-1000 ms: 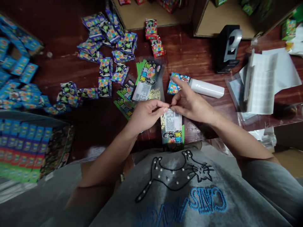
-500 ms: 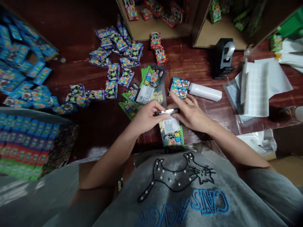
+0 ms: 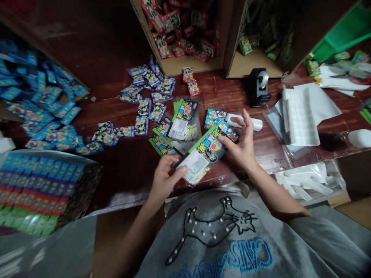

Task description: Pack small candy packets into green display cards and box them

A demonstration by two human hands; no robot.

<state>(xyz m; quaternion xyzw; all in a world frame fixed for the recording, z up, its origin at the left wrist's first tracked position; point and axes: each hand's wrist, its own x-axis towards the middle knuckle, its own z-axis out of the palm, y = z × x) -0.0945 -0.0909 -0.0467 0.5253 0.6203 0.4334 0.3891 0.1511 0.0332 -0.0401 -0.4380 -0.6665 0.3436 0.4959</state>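
Observation:
A flat black, green and yellow candy packet [image 3: 207, 148] with a white printed label slants between my hands, face up above the table's front edge. At its lower-left end, my left hand [image 3: 166, 177] pinches it with the thumb on top. My right hand [image 3: 242, 148] grips the upper-right end, thumb on the face and index finger raised off it. Just behind lie similar candy packets [image 3: 185, 116] in clear sleeves. Small blue candy boxes [image 3: 214, 117] sit beyond the held packet, beside a white bar-shaped object [image 3: 254, 124].
Small purple boxes [image 3: 142, 108] and two red boxes [image 3: 191, 85] lie farther back. Cardboard bins [image 3: 185, 69] hold red and green boxes. A black tape dispenser [image 3: 259, 90], label sheets [image 3: 303, 119] and a white-capped bottle [image 3: 359, 138] stand right; blue boxes [image 3: 60, 116] spread left.
The packet has turned from nearly edge-on, hanging toward me, to a diagonal face-up position. My hands have moved farther apart along it. The camera view has shifted, showing more of the bins.

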